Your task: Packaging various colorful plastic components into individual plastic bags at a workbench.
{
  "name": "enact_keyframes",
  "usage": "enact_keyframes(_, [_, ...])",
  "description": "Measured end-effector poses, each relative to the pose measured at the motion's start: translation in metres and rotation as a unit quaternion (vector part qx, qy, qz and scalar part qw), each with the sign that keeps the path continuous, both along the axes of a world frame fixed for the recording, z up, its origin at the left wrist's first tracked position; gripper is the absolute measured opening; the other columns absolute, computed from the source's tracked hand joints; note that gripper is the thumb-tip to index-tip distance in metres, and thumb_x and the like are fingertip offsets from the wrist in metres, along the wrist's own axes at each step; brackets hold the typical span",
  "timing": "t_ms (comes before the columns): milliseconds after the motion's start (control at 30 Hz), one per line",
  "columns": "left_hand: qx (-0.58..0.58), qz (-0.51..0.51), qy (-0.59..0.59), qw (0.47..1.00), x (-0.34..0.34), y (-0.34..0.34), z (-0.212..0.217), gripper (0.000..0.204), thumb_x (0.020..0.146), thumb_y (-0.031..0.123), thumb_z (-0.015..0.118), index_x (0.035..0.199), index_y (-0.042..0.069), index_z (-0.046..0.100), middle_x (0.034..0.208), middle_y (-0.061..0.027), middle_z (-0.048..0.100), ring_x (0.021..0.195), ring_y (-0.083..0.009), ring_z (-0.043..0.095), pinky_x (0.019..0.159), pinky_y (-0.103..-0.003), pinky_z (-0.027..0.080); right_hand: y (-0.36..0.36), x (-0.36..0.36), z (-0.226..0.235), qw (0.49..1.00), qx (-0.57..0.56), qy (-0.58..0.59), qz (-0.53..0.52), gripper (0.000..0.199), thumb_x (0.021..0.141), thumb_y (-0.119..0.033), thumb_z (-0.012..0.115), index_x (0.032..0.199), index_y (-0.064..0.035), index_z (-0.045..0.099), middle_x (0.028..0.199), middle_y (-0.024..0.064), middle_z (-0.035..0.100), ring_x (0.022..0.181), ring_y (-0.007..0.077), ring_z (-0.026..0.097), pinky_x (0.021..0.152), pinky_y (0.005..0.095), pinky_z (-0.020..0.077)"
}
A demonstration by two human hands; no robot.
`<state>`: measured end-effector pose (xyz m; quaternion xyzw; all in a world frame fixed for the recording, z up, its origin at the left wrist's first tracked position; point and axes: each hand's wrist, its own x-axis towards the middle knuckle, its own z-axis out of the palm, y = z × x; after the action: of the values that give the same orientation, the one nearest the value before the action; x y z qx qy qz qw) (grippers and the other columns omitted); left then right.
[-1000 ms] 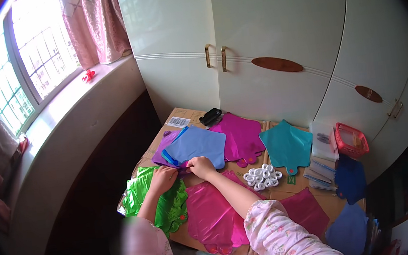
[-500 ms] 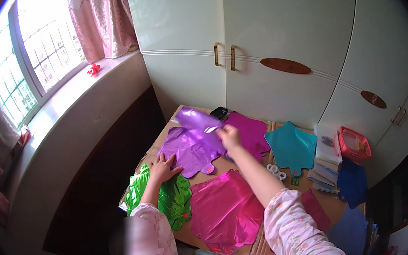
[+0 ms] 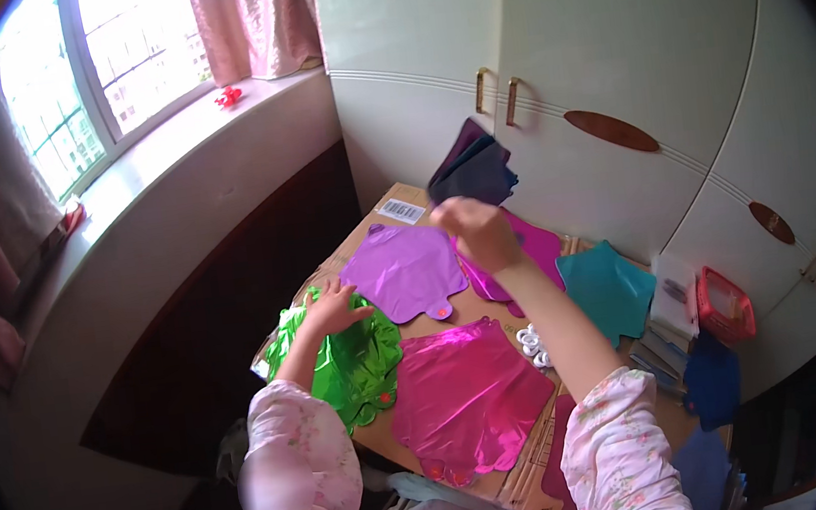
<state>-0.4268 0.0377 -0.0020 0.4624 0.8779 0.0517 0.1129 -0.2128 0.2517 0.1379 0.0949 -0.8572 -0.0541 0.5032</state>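
My right hand (image 3: 476, 230) is raised over the back of the table, fingers closed on a dark, folded foil sheet (image 3: 472, 169) that fans out above them and is partly blurred. At the left, my left hand (image 3: 332, 309) has its fingers spread over the green foil balloon (image 3: 360, 363), which is flat and crinkled; I cannot tell how firmly it touches. Beside it lies a flat purple foil balloon (image 3: 405, 270) with a small tab. A pink foil balloon (image 3: 469, 389) is spread out nearest me. Partly behind my right forearm is a magenta foil balloon (image 3: 540, 250).
A teal foil balloon (image 3: 608, 290) and white rings (image 3: 533, 346) lie to the right on the cardboard-covered table (image 3: 371, 458). Farther right stands a red basket (image 3: 724, 305), near a dark blue foil piece (image 3: 712, 379). A white cabinet (image 3: 605, 41) closes off the back.
My right hand has risen toward the cabinet; it held a purple sheet before and a dark folded one shows now. The purple balloon lies uncovered. My left hand has come off it. The view has shifted.
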Motion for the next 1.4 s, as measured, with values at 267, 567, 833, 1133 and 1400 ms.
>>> enact_keyframes(267, [-0.064,0.012,-0.036,0.997,0.03,-0.136,0.017,0.099,0.059,0.066,0.073,0.143,0.032,0.034,0.152,-0.0211,0.017,0.141,-0.0454,0.005,0.108,-0.064,0.01,-0.156,-0.013,-0.091,0.954,0.15,-0.172,0.192,0.005,0.067,-0.016,0.058,0.063,-0.0137,0.055,0.074,-0.0013,0.05,0.072,0.0135,0.059,0.065,0.0262,0.0501])
enact_keyframes(567, [0.212,-0.057,-0.085,0.972,0.016,-0.148,-0.029,0.061,0.073,0.039,0.071,0.125,0.013,0.055,0.13,-0.012,0.054,0.124,-0.0311,0.045,0.111,-0.041,0.024,-0.201,-0.011,-0.154,0.884,0.079,-0.396,0.233,0.012,0.075,-0.015,0.056,0.074,-0.0081,0.066,0.084,0.0051,0.062,0.078,0.0204,0.066,0.067,0.0328,0.0537])
enact_keyframes(833, [0.2,-0.045,-0.056,0.977,0.023,-0.148,-0.018,0.057,0.074,0.034,0.071,0.123,0.011,0.056,0.127,-0.0136,0.055,0.122,-0.0302,0.047,0.109,-0.039,0.027,-0.195,-0.014,-0.163,0.898,0.107,-0.358,0.231,0.013,0.078,-0.015,0.055,0.076,-0.0069,0.065,0.083,0.0064,0.063,0.077,0.0222,0.067,0.066,0.0335,0.0543])
enact_keyframes(1133, [0.311,0.112,0.088,0.94,0.052,-0.186,-0.006,0.019,0.076,0.018,0.068,0.092,0.007,0.067,0.087,-0.0126,0.066,0.086,-0.0307,0.062,0.079,-0.039,0.047,-0.186,-0.011,-0.167,0.849,-0.299,-0.373,0.225,0.013,0.077,-0.011,0.063,0.086,-0.0061,0.07,0.09,0.0095,0.067,0.081,0.0287,0.065,0.073,0.0357,0.0522])
enact_keyframes(1400, [0.411,0.007,0.039,0.911,0.143,-0.195,-0.009,0.017,0.078,0.0,0.063,0.093,0.006,0.067,0.092,-0.0074,0.068,0.087,-0.0251,0.062,0.079,-0.034,0.044,-0.185,-0.016,-0.172,0.804,-0.399,-0.39,0.204,0.013,0.074,-0.01,0.064,0.083,-0.0053,0.071,0.085,0.0111,0.068,0.079,0.0272,0.066,0.073,0.0341,0.052])
